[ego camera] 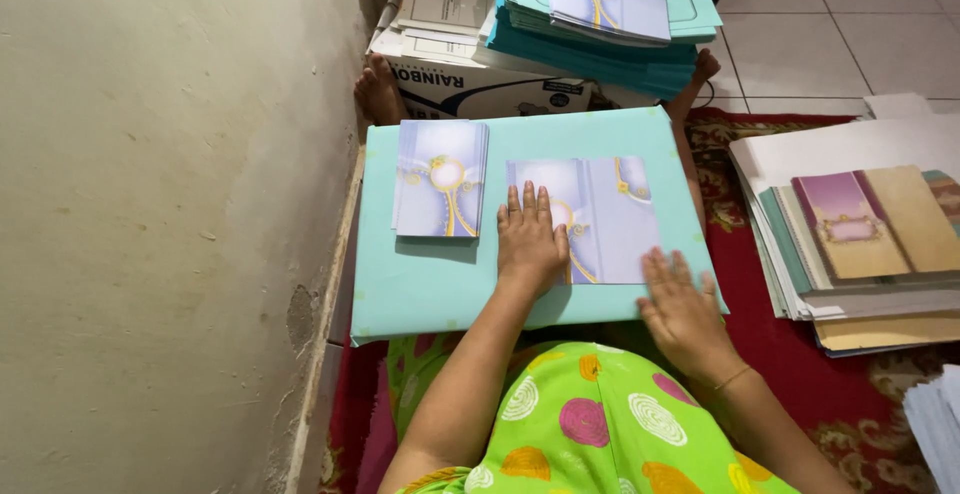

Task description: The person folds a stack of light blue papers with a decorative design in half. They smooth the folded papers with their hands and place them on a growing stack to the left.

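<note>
Here, from the head view, the left hand (530, 239) lies flat, fingers spread, on the left half of a lavender card (600, 216), gripping nothing. The right hand (683, 309) presses open-palmed on the card's lower right corner. The card rests on a turquoise board (430, 284) across the lap, beside a folded stack (441, 179).

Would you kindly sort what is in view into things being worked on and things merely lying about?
In hand: left hand and right hand flat on the open lilac card; card stack; turquoise board.

Lying about: cardboard box; turquoise folder pile; paper stacks.
</note>
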